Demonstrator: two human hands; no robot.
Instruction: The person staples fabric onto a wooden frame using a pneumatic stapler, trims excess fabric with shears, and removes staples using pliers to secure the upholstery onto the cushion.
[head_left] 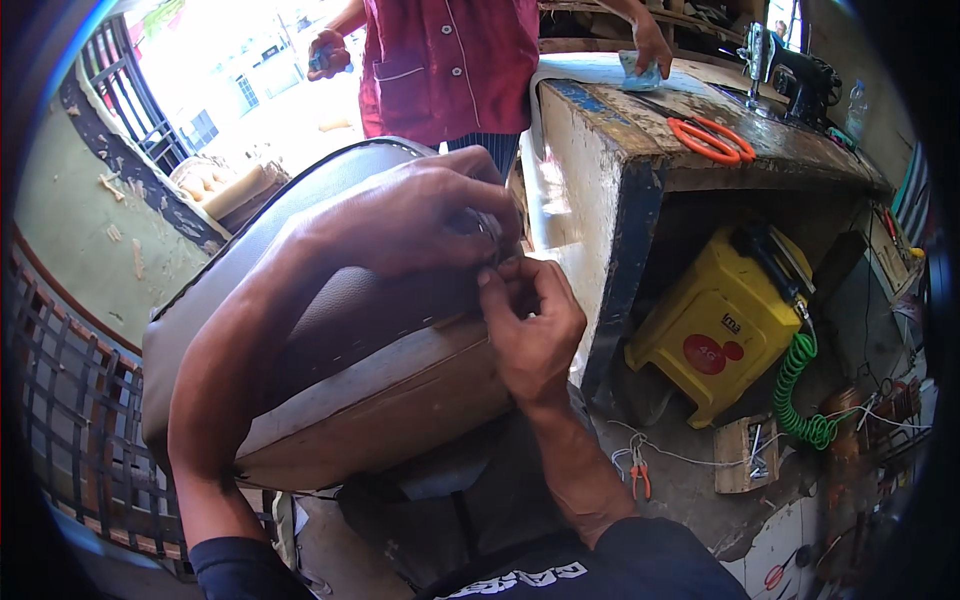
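Observation:
A padded seat (400, 305) with a grey-brown leather-look cover lies tilted across my lap, a line of pale stitches or staples along its edge. My left hand (440, 215) reaches over its top, fingers curled on the cover's edge at the right corner. Right beside it, my right hand (535, 320) is closed in a pinch at the same corner. Whatever is between the right fingertips is too small or hidden to make out. The left forearm hides part of the cover.
Ahead stands a person in a red shirt (450, 70), holding small packets. On the worn workbench (780, 150) are orange-handled scissors (710, 140) and a sewing machine (790, 75). Below sit a yellow plastic stool (720, 310), a green coiled hose (795, 390), pliers (641, 475) and a box (735, 460).

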